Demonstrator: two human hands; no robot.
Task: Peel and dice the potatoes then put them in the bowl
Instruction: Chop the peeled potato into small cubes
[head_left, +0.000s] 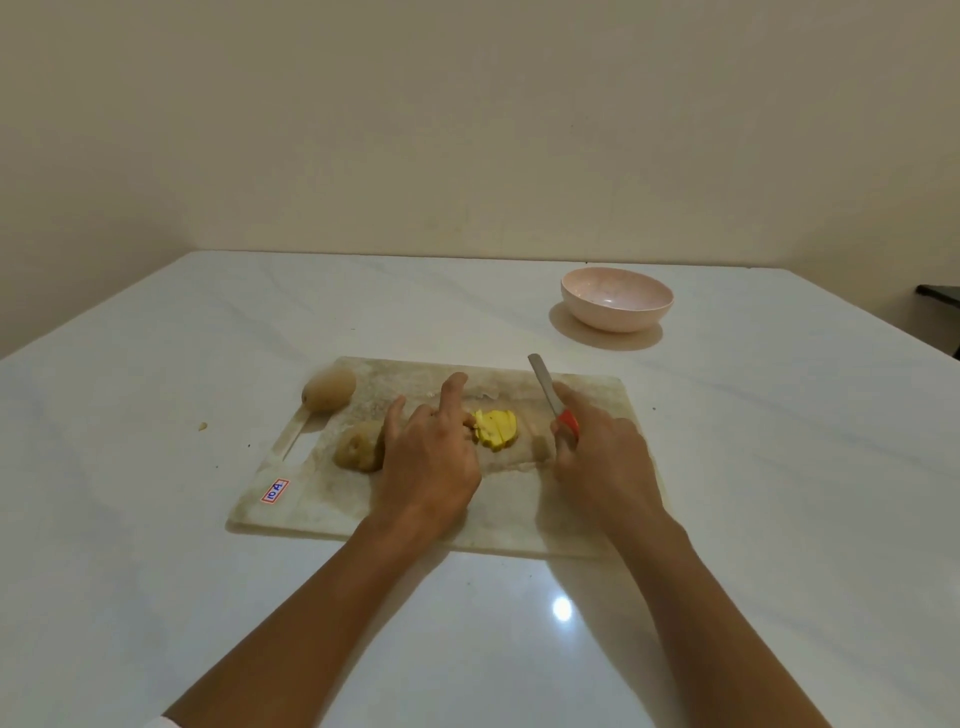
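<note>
— Where's the left hand (431, 457)?
— Fingers spread, two lifted; the inner tips touch the sliced potato (496, 428) on the cutting board (311, 499).
— And the right hand (597, 457)?
— Curled round the knife (550, 395) by its red handle, blade tilted up, just right of the slices.
— The rest?
— A brown potato (358, 453) sits beside the left hand's outer finger, a far potato (329, 396) beyond it. The bowl (616, 299) stands well past the blade tip.
</note>
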